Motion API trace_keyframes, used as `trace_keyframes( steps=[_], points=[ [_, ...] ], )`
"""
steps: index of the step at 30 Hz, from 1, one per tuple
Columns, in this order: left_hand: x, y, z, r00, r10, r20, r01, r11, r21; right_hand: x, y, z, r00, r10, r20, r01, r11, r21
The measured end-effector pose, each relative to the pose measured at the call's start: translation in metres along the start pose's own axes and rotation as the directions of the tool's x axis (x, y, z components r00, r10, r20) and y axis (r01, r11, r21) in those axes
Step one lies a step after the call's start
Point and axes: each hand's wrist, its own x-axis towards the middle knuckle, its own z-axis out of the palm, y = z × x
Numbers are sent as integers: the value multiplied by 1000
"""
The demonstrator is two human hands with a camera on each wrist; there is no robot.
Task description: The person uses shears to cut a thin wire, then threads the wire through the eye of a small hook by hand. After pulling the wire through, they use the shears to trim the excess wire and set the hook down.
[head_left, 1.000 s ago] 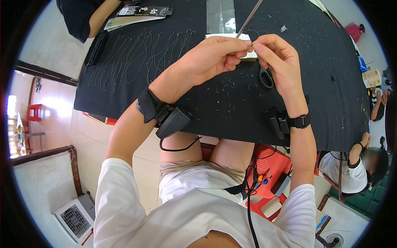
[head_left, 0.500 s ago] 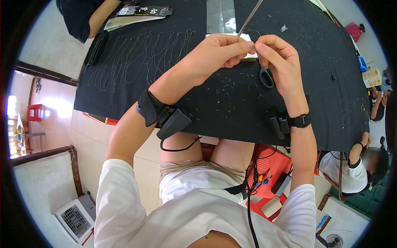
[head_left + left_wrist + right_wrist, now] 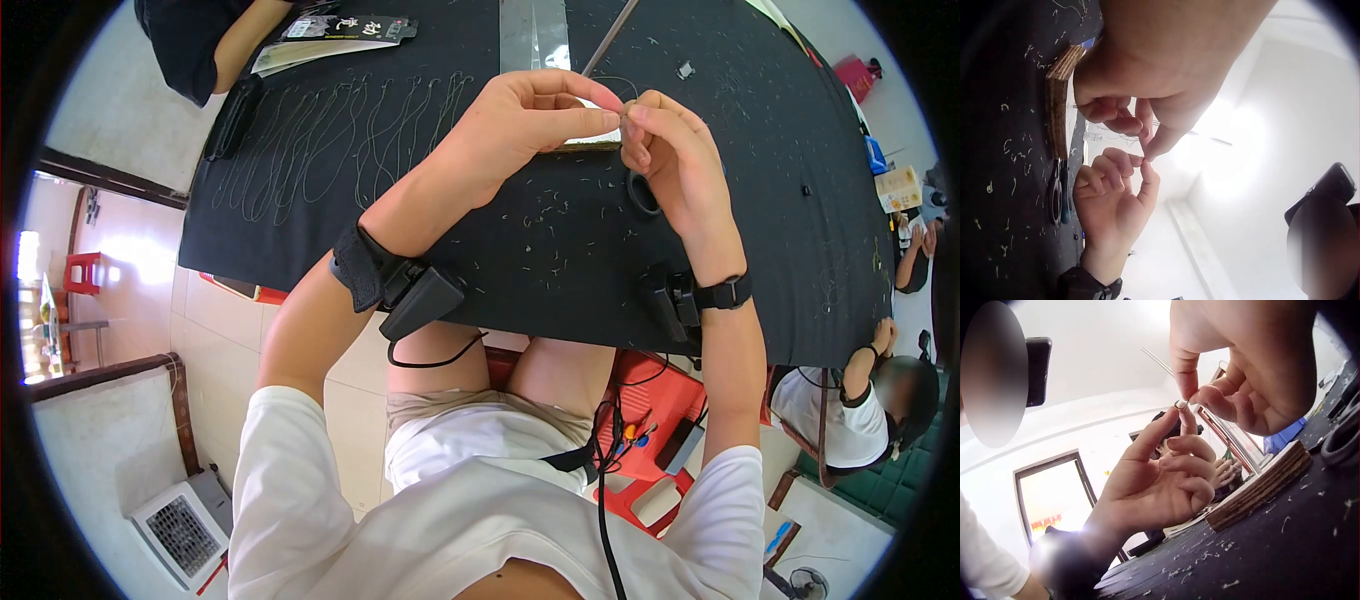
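In the head view my left hand (image 3: 530, 120) and right hand (image 3: 685, 165) meet fingertip to fingertip over the near edge of a white-topped wooden block (image 3: 596, 143). Between the tips, a small curved fish hook (image 3: 1180, 405) shows in the right wrist view, at the left thumb and forefinger that pinch it. The right thumb and forefinger pinch right beside it; what lies between them is too small to tell. A thin dark line arcs up behind the fingers. Black-handled scissors (image 3: 1055, 194) lie by the block, partly hidden under my right hand in the head view.
Looped thin lines (image 3: 300, 150) lie in a row at the left of the black-covered table (image 3: 480, 280). A slim rod (image 3: 610, 38) slants up behind the block. Clear plastic sleeve (image 3: 533, 40), black packaging (image 3: 350, 28) and scattered line clippings surround it. Other people sit around the table.
My left hand has shifted slightly up and right, its forefinger now stretched farther out. The right fingertips have moved slightly right, and the right hand covers more of the scissors.
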Motion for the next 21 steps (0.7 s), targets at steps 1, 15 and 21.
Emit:
trace_keyframes(
  steps=[1, 15, 21],
  points=[
    [0, -1, -1, 1000, 3, 11, -4, 1000, 12, 0, 0, 0, 1000, 10, 3, -10, 1000, -1],
    [-1, -1, -1, 999, -22, 42, 21, 1000, 15, -1, 0, 1, 1000, 2, 1, -2, 1000, -18],
    [0, -3, -2, 999, 1, 36, -3, 999, 49, -1, 1, 1, 1000, 7, -4, -7, 1000, -7]
  ],
)
